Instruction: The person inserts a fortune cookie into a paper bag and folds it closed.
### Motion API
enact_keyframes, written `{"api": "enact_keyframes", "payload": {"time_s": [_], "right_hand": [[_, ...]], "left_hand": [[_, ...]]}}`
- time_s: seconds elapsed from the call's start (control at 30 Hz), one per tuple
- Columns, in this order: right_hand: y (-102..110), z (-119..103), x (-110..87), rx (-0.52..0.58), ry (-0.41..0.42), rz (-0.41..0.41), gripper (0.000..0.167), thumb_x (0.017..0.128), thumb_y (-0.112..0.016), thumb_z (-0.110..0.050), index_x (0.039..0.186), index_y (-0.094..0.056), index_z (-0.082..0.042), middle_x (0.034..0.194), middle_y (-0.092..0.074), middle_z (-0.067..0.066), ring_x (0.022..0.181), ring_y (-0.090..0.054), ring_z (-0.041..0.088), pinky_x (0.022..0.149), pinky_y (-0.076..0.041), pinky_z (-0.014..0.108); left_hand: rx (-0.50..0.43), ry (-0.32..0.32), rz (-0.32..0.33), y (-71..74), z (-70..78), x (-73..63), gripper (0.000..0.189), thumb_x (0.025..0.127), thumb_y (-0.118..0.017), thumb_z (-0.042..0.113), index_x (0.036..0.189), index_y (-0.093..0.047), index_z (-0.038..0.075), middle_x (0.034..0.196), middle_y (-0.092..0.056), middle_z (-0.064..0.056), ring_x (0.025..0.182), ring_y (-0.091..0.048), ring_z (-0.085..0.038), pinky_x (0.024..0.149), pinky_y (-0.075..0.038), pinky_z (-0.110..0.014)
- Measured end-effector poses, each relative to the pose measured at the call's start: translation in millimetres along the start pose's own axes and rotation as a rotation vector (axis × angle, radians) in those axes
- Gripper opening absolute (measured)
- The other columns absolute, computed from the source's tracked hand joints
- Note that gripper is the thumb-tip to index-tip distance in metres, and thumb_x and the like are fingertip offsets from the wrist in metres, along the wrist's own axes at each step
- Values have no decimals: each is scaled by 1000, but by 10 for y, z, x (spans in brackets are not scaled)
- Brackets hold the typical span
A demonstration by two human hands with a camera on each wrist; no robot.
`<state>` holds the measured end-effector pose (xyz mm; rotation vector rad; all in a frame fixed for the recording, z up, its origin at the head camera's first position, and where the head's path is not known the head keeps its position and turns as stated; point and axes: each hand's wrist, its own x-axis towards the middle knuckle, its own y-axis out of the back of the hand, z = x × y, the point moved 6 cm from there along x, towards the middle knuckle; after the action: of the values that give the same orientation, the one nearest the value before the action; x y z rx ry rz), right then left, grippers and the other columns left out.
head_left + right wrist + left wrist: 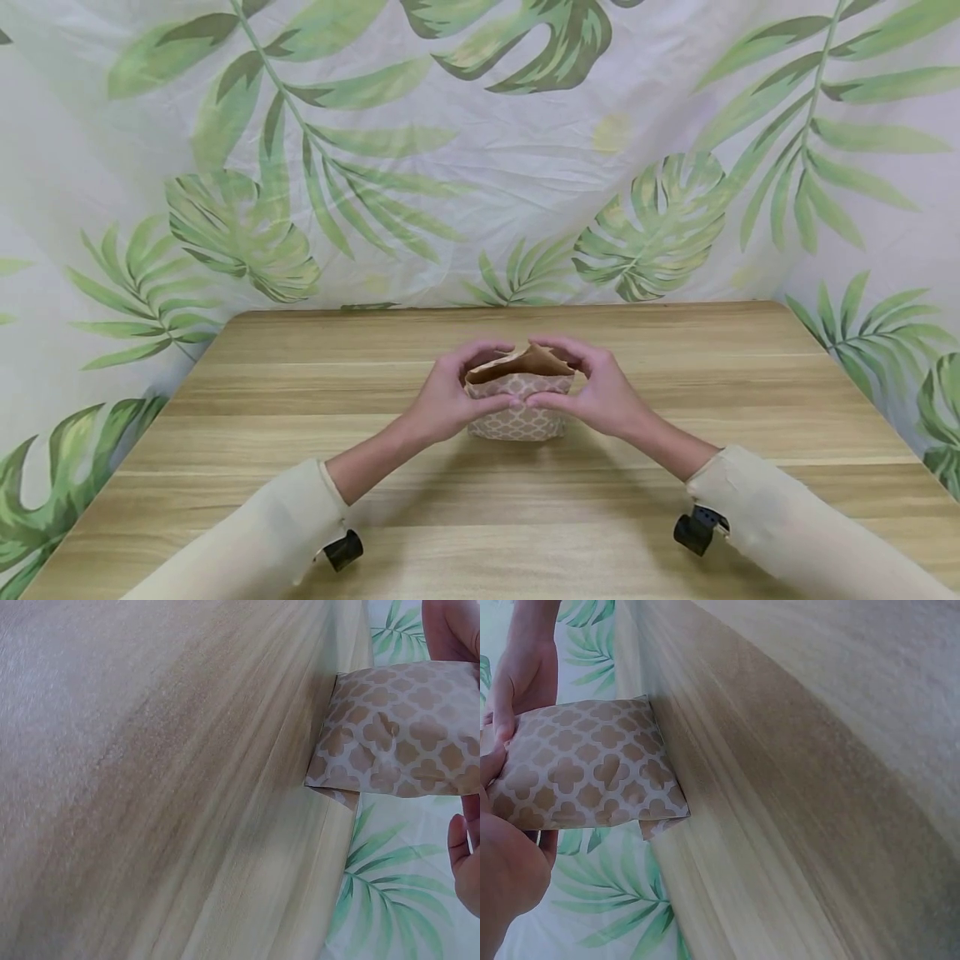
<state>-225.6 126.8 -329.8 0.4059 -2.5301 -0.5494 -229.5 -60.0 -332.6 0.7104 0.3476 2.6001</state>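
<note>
A brown paper bag (517,423) with a white quatrefoil lattice pattern stands upright on the table, its top gaping. My left hand (448,398) grips the bag's left side near the mouth, thumb across the front and fingers curled behind. On the opposite side my right hand (606,398) holds it the same way, and the two thumb tips almost meet at the front. From the left wrist view, the bag's patterned front (592,765) appears sideways, with its base on the tabletop. What may be inside the bag cannot be seen.
The wood-grain table (300,358) reaches back to a white cloth backdrop (517,167) printed with green leaves. Small black cameras (343,550) sit under both cream sleeves (262,517).
</note>
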Motion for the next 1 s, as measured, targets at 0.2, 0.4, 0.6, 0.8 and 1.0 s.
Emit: {"api": "enact_keyframes", "payload": {"time_s": [0.2,0.4,0.6,0.8,1.0], "right_hand": [[-12,11,-4,17,10,26,62,76,-90,1,133,-66,2,126,-73,12,112,-68,24,99,-54,34],[-17,29,-11,15,21,61,57,75,-89,4,128,-69,4,122,-74,14,113,-69,21,100,-53,29],[-13,47,-1,12,22,99,52,76,-89,4,125,-71,4,119,-75,15,113,-70,26,94,-56,29],[-25,91,10,32,14,133,50,75,-89,5,122,-73,3,107,-78,15,101,-75,26,81,-57,22],[-34,128,8,52,28,179,45,73,-89,7,116,-75,4,98,-79,16,87,-74,7,72,-56,20]], "left_hand": [[-11,-17,36,1,-21,-11,51,79,-85,-8,127,-64,-8,126,-69,-22,123,-64,-33,103,-53,-35],[-28,-23,88,2,-54,-26,46,79,-84,-9,122,-68,-7,120,-72,-20,115,-69,-28,86,-59,-27],[-7,-3,138,14,-101,-23,40,78,-86,-7,116,-73,-4,114,-75,-18,107,-71,-24,79,-58,-22],[-6,-46,178,6,-115,-10,37,77,-86,-8,111,-75,-4,108,-77,-18,102,-72,-16,82,-57,-22],[-25,-49,217,-4,-156,2,32,77,-86,-9,107,-76,-5,103,-77,-20,94,-71,-9,75,-55,-20]]}}
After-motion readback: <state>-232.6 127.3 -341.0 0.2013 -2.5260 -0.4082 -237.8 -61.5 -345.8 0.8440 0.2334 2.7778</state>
